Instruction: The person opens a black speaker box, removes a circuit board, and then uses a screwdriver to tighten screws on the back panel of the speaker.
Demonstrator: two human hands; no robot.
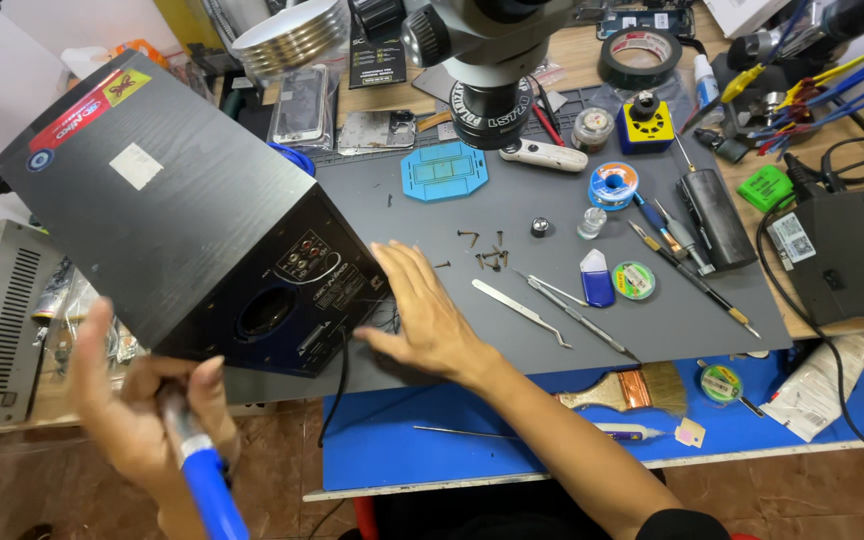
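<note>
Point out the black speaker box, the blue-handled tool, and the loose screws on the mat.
black speaker box (167, 215): head view, on its top panel.
blue-handled tool (207, 480): head view, on its blue grip.
loose screws (490, 258): head view, on the cluster.

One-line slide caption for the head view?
Right hand steadies a tilted black wooden speaker box on the grey mat; left hand grips a blue-handled tool.

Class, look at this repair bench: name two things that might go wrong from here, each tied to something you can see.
1. The black speaker box sits tilted at the grey mat's edge, steadied only by the right hand; it might slip off.
2. Loose screws lie beside that hand; a nudge might scatter them.
</note>
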